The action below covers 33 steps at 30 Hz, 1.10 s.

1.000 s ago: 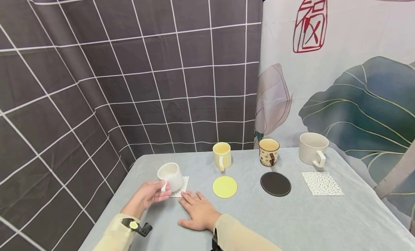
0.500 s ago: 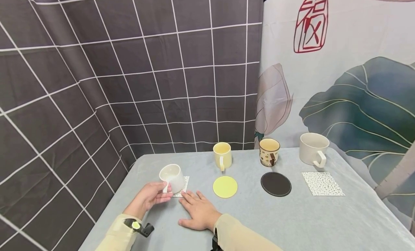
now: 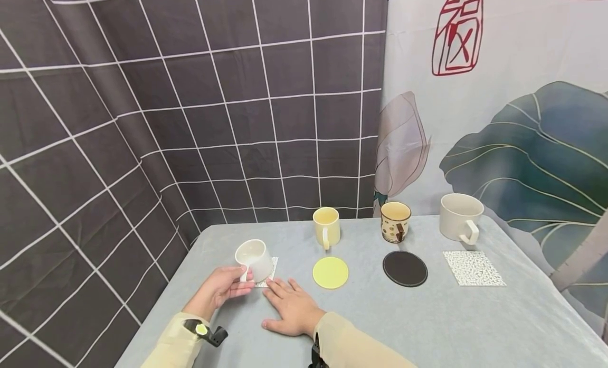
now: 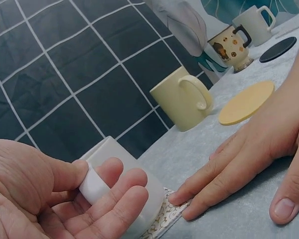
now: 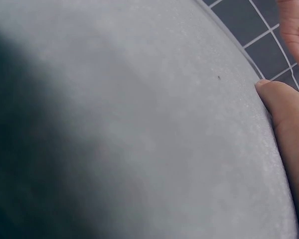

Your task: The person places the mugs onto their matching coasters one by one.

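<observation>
A white mug (image 3: 257, 260) stands over a speckled square coaster (image 3: 275, 264) at the left of the table, covering most of it. My left hand (image 3: 222, 289) pinches the mug's handle (image 4: 93, 186) between thumb and forefinger, the other fingers lying along its side. Whether the mug's base sits fully on the coaster is hidden. My right hand (image 3: 293, 310) lies spread on the cloth, fingertips at the coaster's near right edge. In the right wrist view mostly cloth shows, with the right thumb (image 5: 289, 112) at the edge.
Along the back stand a yellow mug (image 3: 333, 229), a patterned brown-handled cup (image 3: 393, 223) and a large off-white mug (image 3: 456, 217). Before them lie a yellow round coaster (image 3: 330, 273), a black round coaster (image 3: 405, 269) and another speckled square coaster (image 3: 474, 268). A grid curtain (image 3: 228, 120) hangs behind.
My left hand has shifted the white mug slightly to the right over the coaster, keeping its pinch on the handle. The right hand has stayed in place.
</observation>
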Each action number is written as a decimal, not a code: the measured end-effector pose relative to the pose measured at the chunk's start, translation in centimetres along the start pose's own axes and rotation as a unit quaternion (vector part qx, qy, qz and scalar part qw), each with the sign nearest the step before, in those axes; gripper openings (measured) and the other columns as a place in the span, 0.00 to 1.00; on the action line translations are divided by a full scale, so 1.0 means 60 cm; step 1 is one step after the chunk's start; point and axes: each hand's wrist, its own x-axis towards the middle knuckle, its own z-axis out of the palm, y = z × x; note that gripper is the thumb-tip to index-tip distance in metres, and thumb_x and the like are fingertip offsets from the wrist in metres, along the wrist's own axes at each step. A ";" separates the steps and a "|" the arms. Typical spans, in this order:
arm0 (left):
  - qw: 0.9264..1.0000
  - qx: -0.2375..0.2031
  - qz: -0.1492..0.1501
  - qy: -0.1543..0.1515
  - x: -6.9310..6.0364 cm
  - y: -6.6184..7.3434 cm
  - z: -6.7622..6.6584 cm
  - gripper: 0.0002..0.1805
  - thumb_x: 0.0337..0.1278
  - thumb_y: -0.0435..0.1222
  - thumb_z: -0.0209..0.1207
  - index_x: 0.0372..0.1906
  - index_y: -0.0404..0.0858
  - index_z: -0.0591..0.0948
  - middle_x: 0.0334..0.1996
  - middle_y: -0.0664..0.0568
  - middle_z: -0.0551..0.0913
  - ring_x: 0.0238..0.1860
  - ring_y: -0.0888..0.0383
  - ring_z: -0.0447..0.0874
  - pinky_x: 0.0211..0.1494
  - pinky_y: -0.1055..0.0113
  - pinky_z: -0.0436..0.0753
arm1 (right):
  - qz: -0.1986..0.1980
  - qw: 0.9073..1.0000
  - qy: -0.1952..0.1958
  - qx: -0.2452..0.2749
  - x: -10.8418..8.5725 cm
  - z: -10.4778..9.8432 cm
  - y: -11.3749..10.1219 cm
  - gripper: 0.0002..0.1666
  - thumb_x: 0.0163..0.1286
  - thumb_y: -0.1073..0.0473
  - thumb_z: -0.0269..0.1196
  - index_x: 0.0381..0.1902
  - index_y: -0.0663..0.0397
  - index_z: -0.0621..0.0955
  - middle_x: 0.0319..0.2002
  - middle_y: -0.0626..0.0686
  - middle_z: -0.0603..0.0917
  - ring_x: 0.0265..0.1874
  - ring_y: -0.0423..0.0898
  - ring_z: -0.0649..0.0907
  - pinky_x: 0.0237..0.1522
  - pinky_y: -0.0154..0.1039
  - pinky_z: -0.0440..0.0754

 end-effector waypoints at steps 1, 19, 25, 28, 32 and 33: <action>1.000 0.003 0.000 0.004 0.000 -0.001 0.000 0.18 0.78 0.34 0.50 0.52 0.19 0.77 0.35 0.43 0.88 0.32 0.55 0.90 0.42 0.60 0.89 | 0.000 1.000 0.000 0.000 0.000 0.000 0.000 0.47 0.73 0.24 0.44 0.77 0.46 0.67 0.78 0.48 0.62 0.77 0.46 0.61 0.76 0.52 0.58; 0.969 0.210 0.055 0.120 -0.008 0.017 0.006 0.13 0.66 0.34 0.63 0.40 0.24 0.82 0.25 0.44 0.85 0.22 0.55 0.87 0.26 0.63 0.87 | 0.003 1.000 -0.013 0.007 0.003 0.006 0.003 0.47 0.72 0.24 0.44 0.77 0.46 0.66 0.79 0.47 0.60 0.78 0.45 0.59 0.77 0.51 0.57; 0.932 0.326 0.081 0.137 -0.010 0.028 -0.001 0.14 0.61 0.39 0.66 0.37 0.29 0.84 0.26 0.46 0.84 0.24 0.54 0.85 0.27 0.64 0.83 | -0.007 0.999 -0.026 0.026 0.004 -0.005 0.007 0.46 0.72 0.26 0.48 0.77 0.47 0.67 0.79 0.48 0.60 0.77 0.46 0.60 0.76 0.52 0.57; 0.904 0.391 0.095 0.146 -0.013 0.036 -0.004 0.16 0.58 0.43 0.68 0.35 0.32 0.85 0.27 0.48 0.84 0.27 0.54 0.82 0.29 0.62 0.80 | -0.016 0.998 -0.035 0.039 0.004 -0.016 0.013 0.45 0.72 0.28 0.51 0.76 0.48 0.68 0.78 0.49 0.62 0.77 0.48 0.62 0.76 0.52 0.59; 0.864 0.466 0.107 0.161 -0.020 0.049 -0.004 0.25 0.58 0.50 0.66 0.43 0.30 0.84 0.38 0.40 0.87 0.37 0.46 0.85 0.40 0.52 0.82 | -0.018 0.998 -0.046 0.041 0.002 -0.039 0.027 0.43 0.71 0.32 0.57 0.75 0.50 0.70 0.76 0.50 0.67 0.76 0.50 0.64 0.75 0.52 0.61; 0.856 0.478 0.107 0.165 -0.023 0.053 -0.002 0.28 0.58 0.51 0.66 0.47 0.27 0.83 0.42 0.36 0.86 0.41 0.42 0.85 0.44 0.48 0.82 | -0.016 0.998 -0.047 0.039 0.002 -0.045 0.031 0.43 0.70 0.33 0.58 0.74 0.50 0.70 0.75 0.50 0.68 0.76 0.50 0.64 0.75 0.52 0.60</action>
